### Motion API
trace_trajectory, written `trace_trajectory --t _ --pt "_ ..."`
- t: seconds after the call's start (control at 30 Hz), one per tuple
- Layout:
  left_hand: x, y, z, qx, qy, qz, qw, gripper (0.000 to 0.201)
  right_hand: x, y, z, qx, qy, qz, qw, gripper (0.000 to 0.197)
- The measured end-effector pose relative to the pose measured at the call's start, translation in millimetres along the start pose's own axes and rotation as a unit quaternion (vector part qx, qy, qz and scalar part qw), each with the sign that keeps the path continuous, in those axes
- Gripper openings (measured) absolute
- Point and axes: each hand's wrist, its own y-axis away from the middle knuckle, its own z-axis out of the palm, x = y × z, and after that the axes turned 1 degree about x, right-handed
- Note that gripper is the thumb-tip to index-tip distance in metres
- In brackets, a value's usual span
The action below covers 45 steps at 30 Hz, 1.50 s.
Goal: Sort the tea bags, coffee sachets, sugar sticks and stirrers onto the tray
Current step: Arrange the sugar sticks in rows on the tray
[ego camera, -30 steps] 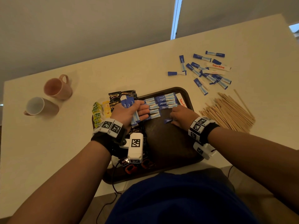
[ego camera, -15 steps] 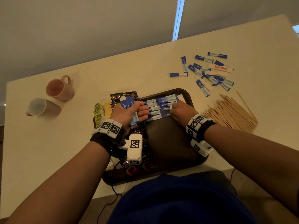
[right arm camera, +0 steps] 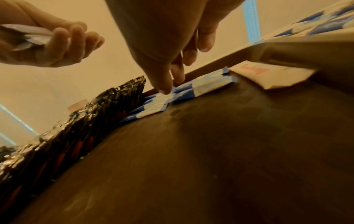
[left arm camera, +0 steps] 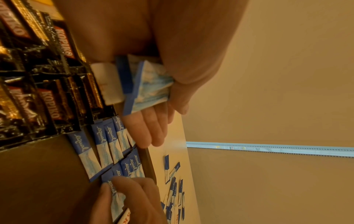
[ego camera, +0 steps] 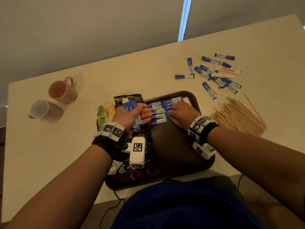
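Note:
A dark brown tray (ego camera: 175, 156) lies in front of me. Blue and white sugar sticks (ego camera: 158, 111) lie in rows at its far end. My left hand (ego camera: 132, 115) holds a bundle of sugar sticks (left arm camera: 147, 84) under its thumb, fingers stretched out. My right hand (ego camera: 179, 113) presses its fingertips (right arm camera: 165, 89) on the laid sugar sticks (right arm camera: 191, 91). Black coffee sachets (left arm camera: 47, 91) line the tray's left side. Yellow-green tea bags (ego camera: 104, 114) sit at its far left. More sugar sticks (ego camera: 214, 75) and wooden stirrers (ego camera: 239, 116) lie on the table at the right.
Two mugs, one pink (ego camera: 63, 90) and one with a white inside (ego camera: 44, 109), lie on their sides at the left of the cream table (ego camera: 49, 146). A white sachet with red lettering (right arm camera: 268, 75) lies at the tray's far right corner. A cable hangs off the near edge.
My right hand has moved from the tray's middle up to the rows of sugar sticks and now presses on them. My left hand has kept its bundle in place.

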Motion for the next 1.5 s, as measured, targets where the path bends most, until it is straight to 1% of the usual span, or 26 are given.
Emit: trace_trajectory --t 0.07,0.17,0.3,0.43,0.57,0.67,0.73,0.8,0.87,0.93,1.07,1.13,1.2,1.23,1.3,1.37,1.43,1.47,1.5 --pt "-1 -1 0 0.001 0.002 -0.004 1.000 0.018 -9 -5 3 0.003 0.012 -0.029 1.000 0.019" --pt "1 0 0 0.001 0.006 -0.003 1.000 0.018 -23 -16 6 -0.004 0.031 -0.047 0.998 0.019" --pt "3 2 -3 0.008 0.013 0.004 1.000 0.018 -33 -26 9 -0.021 0.046 -0.048 0.998 0.024" --pt "4 3 -8 0.017 0.014 0.001 1.000 0.021 -37 -31 9 -0.019 0.054 -0.040 0.998 0.021" --pt "5 4 -7 0.015 0.025 -0.004 1.000 0.020 -38 -35 6 -0.028 0.052 -0.034 0.998 0.019" --pt "4 5 -5 0.010 0.041 -0.009 0.999 0.020 -36 -35 6 -0.016 0.050 -0.034 0.998 0.019" --pt "5 5 -3 0.008 0.058 -0.016 0.998 0.021 -35 -33 5 0.002 0.027 -0.025 0.999 0.022" --pt "7 4 -3 0.008 0.075 -0.027 0.997 0.020 -34 -30 -2 0.031 -0.026 0.003 0.999 0.025" --pt "9 3 -3 0.005 0.091 -0.044 0.995 0.020 -35 -28 -15 0.083 -0.094 0.032 0.992 0.026" --pt "11 3 -4 0.000 0.107 -0.054 0.993 0.021 -35 -25 -29 0.132 -0.145 0.046 0.979 0.025" --pt "12 1 -4 -0.020 0.168 -0.060 0.984 0.027 -45 -25 -53 0.183 -0.164 0.035 0.969 0.022" --pt "12 2 -3 -0.041 0.194 -0.057 0.979 0.027 -53 -27 -63 0.216 -0.170 0.024 0.961 0.022" --pt "10 4 -2 -0.069 0.196 -0.047 0.977 0.024 -61 -31 -73 0.236 -0.182 0.017 0.955 0.020" --pt "9 6 -3 -0.085 0.180 -0.039 0.979 0.022 -63 -34 -77 0.234 -0.191 0.016 0.953 0.019" --pt "7 10 -6 -0.119 0.117 -0.018 0.986 0.019 -64 -42 -85 0.199 -0.214 0.020 0.956 0.019" --pt "6 15 -10 -0.149 0.042 -0.005 0.988 0.016 -61 -48 -90 0.135 -0.239 0.016 0.962 0.021" --pt "5 19 -12 -0.172 0.003 -0.002 0.985 0.015 -58 -51 -93 0.070 -0.267 0.001 0.961 0.023" --pt "6 20 -13 -0.184 -0.002 -0.002 0.983 0.019 -57 -51 -94 0.047 -0.275 -0.009 0.960 0.023" --pt "6 22 -13 -0.195 -0.003 -0.003 0.981 0.026 -57 -51 -95 0.033 -0.284 -0.018 0.958 0.022"
